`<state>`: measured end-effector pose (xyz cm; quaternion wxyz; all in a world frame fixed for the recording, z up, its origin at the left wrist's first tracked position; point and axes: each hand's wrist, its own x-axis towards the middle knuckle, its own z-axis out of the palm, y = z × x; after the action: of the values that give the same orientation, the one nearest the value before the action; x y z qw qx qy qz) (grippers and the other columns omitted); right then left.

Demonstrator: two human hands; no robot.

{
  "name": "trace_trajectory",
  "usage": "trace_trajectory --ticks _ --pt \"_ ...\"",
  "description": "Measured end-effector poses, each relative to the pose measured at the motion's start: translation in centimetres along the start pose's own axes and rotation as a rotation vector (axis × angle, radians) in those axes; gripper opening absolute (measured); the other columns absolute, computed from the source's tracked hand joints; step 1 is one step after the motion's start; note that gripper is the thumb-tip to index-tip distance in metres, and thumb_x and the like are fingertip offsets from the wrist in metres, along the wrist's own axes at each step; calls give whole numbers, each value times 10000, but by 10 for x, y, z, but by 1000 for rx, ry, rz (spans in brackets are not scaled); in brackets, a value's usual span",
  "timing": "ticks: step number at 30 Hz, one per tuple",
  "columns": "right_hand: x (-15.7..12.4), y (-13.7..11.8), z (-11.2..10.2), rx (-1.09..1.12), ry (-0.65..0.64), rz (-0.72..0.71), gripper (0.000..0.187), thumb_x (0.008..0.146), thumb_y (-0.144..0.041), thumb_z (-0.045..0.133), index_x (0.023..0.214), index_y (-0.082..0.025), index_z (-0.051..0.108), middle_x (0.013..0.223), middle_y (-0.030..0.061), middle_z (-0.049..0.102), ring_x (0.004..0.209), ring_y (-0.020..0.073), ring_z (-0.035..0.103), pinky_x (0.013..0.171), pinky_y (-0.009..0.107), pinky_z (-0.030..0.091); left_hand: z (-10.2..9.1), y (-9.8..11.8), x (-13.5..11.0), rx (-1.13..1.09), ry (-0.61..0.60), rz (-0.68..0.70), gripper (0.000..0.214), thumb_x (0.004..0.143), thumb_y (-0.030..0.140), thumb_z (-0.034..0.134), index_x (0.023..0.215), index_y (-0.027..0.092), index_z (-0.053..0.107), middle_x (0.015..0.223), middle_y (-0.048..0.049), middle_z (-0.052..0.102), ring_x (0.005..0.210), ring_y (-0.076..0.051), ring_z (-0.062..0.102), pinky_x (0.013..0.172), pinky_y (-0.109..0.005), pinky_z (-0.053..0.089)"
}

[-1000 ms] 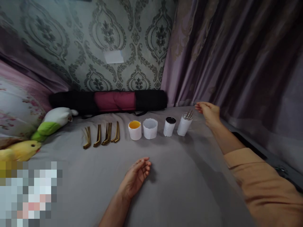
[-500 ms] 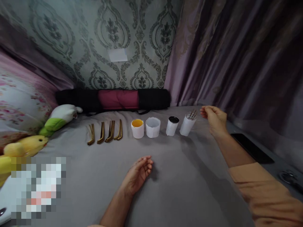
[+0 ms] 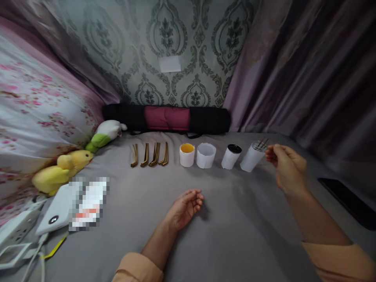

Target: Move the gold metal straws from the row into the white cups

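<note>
My right hand is closed beside a tall white-wrapped container, its fingertips close to the rim. Whatever the pinched fingers hold, if anything, is hidden. Several thin brown sticks poke up from that container, which looks tilted. My left hand rests palm-up on the grey sheet, loosely curled and holding nothing. In a row stand a white-wrapped can with a black top, a wide white cup and a white cup with a yellow inside. Several bundles of bent golden-brown sticks lie to the left.
A black and maroon rolled bag lies along the wall. At the left are plush toys, a white power bank with cables and a power strip. A dark phone-like slab lies at the right.
The view has swung left, so things sit further right in it. My right hand has come closer to the container with the sticks. My left hand stays in nearly the same pose.
</note>
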<state>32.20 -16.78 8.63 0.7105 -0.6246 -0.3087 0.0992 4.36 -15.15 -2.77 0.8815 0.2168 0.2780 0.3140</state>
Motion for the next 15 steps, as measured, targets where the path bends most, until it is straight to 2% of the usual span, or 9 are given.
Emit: trace_trajectory --ticks 7,15 --pt "-26 8 10 56 -71 69 157 714 -349 577 682 -197 602 686 6 565 585 98 529 551 242 443 2 1 -1 -11 18 -5 130 772 200 560 858 103 561 773 -67 600 623 -89 554 580 -205 420" --pt "-41 15 22 104 -109 165 158 687 -337 609 665 -181 610 666 5 556 585 89 518 538 227 428 3 2 0 -12 32 -6 118 779 187 541 847 91 550 764 -74 597 609 -88 553 560 -197 415"
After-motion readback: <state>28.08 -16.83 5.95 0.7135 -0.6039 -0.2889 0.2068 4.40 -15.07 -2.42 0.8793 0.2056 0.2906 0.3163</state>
